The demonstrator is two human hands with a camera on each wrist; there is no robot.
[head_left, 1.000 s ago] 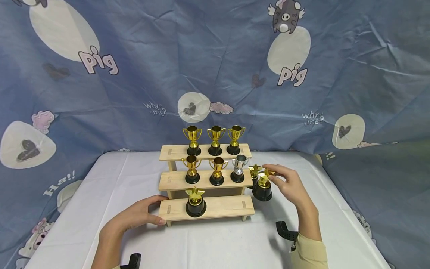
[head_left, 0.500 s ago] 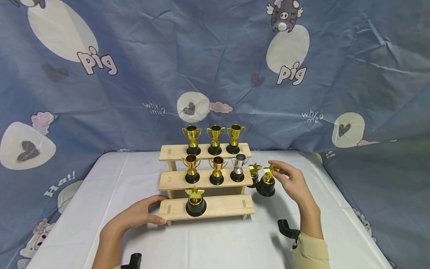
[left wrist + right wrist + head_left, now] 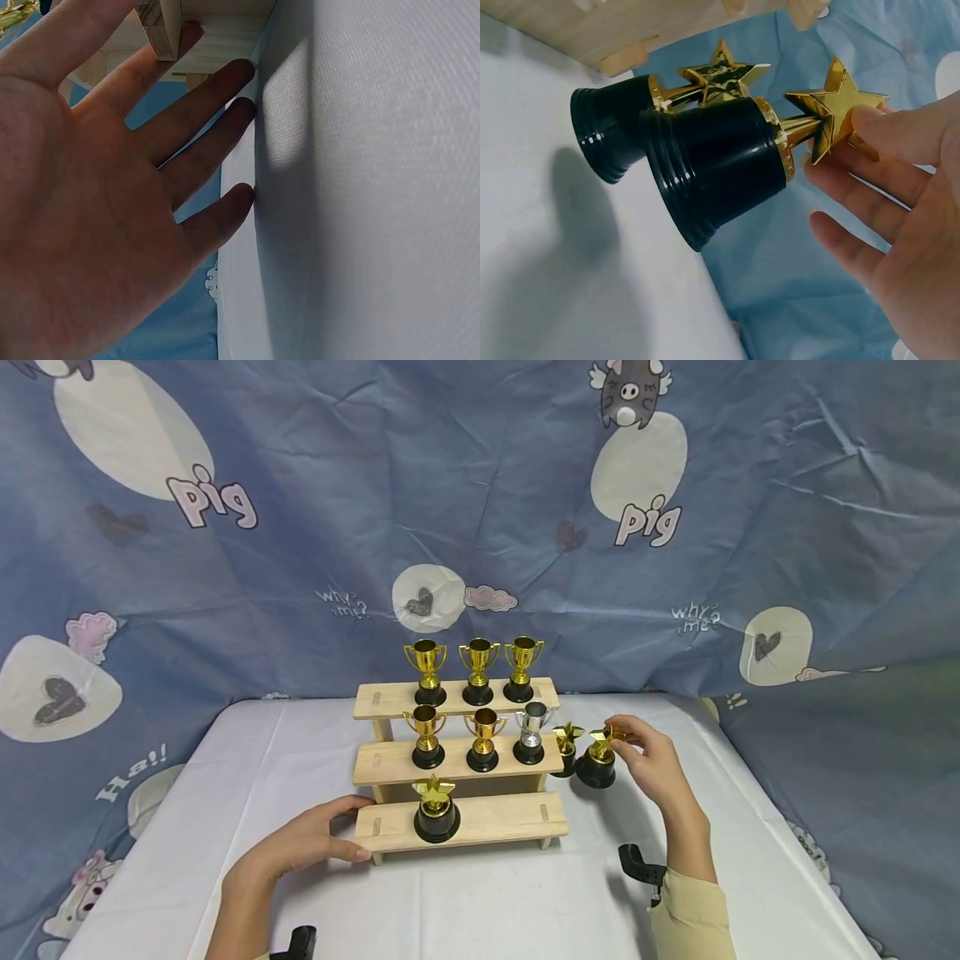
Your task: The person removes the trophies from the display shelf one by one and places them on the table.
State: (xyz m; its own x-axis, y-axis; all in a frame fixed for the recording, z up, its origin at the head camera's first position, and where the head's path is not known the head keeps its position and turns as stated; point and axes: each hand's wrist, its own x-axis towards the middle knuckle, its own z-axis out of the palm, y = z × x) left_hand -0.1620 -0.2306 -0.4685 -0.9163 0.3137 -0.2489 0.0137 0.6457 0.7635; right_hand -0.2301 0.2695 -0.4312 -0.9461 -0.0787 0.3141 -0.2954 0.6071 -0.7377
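My left hand (image 3: 307,839) holds the left end of the lowest step of a wooden three-step display stand (image 3: 495,822), thumb at the front edge and index finger behind. In the left wrist view the other fingers (image 3: 199,112) are spread over the white cloth. With thumb and fingertips, my right hand (image 3: 652,760) pinches the gold star of a star trophy (image 3: 596,770) with a black base, right of the stand. A second star trophy (image 3: 611,127) stands close beside it, partly hidden by the stand in the head view. Another star trophy (image 3: 437,814) stands on the lowest step.
Three gold cup trophies (image 3: 478,668) line the top step. On the middle step are two gold-coloured cups (image 3: 426,739) and a silver cup (image 3: 531,735). White cloth (image 3: 480,910) covers the table; a blue patterned curtain (image 3: 315,527) hangs behind.
My right hand has carried its star trophy slightly right and back, beside the second star trophy. The left hand has kept its place on the stand.
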